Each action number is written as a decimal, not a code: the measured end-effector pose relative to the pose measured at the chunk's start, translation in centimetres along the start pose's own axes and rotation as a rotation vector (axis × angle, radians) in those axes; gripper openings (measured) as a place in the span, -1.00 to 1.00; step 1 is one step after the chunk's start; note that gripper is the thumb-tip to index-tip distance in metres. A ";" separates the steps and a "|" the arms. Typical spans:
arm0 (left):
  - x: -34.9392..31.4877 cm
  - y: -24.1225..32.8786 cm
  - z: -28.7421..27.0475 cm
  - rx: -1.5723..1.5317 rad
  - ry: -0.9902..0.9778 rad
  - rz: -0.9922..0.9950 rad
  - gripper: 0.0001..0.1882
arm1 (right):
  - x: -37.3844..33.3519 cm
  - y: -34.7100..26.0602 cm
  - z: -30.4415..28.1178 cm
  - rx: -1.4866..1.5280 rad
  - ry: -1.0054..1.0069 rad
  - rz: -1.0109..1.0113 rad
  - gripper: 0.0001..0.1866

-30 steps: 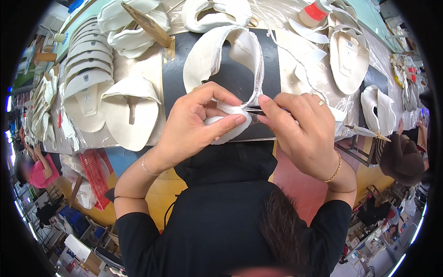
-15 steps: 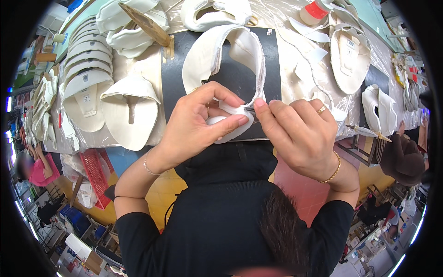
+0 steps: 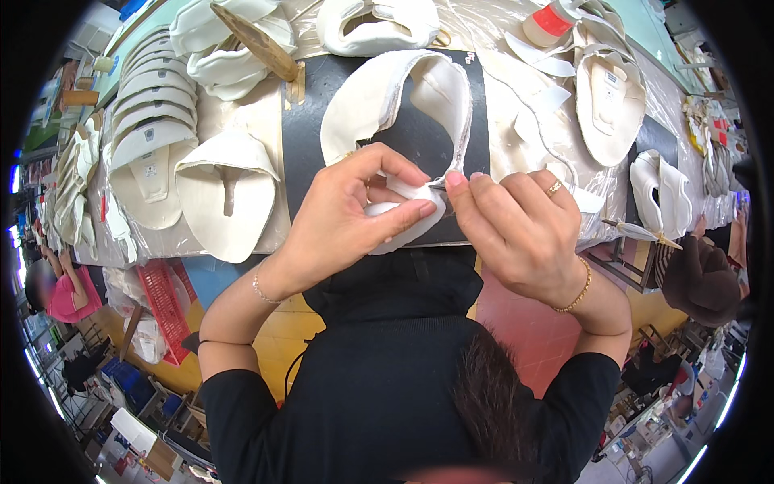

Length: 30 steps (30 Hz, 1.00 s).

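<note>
A white shoe upper [image 3: 351, 113] stands curved in a loop over the black mat, its trimmed edge turned toward me. My left hand [image 3: 355, 198] is closed on the near end of the upper, thumb and fingers pinching its white lining. Close beside it, my right hand [image 3: 516, 226] pinches the upper's edge between thumb and forefinger, its other fingers curled in. Something small and dark or metallic shows between the two hands, too small to name. Part of the upper is hidden behind my left fingers.
Beneath the work lies a black mat [image 3: 302, 161]. A row of stacked white uppers [image 3: 161, 97] and a single upper [image 3: 226, 198] sit at left. A pointed wooden stick [image 3: 254, 42] lies farther back. At right are a red-banded container [image 3: 550, 24], more uppers [image 3: 611, 105] and a cord.
The upper's loop has tilted slightly to the right and down. My right hand has shifted a little to the left; both hands keep their grip.
</note>
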<state>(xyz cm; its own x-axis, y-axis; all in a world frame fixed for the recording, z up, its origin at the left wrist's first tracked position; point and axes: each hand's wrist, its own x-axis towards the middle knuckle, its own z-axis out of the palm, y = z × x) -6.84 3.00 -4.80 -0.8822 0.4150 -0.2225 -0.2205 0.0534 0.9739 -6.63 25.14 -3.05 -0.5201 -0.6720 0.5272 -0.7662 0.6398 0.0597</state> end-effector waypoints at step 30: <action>-3.7 2.1 -3.1 0.182 -0.039 -0.207 -0.77 | 8.5 3.5 3.5 0.762 -0.061 -0.079 -0.69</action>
<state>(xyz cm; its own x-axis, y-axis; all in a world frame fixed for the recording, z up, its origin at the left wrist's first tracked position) -5.34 -1.27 -2.08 -0.8084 0.4129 -0.4196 -0.3134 0.3015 0.9005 -15.06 20.34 -1.30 -0.4561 -0.7383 0.4969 -0.8388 0.1701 -0.5172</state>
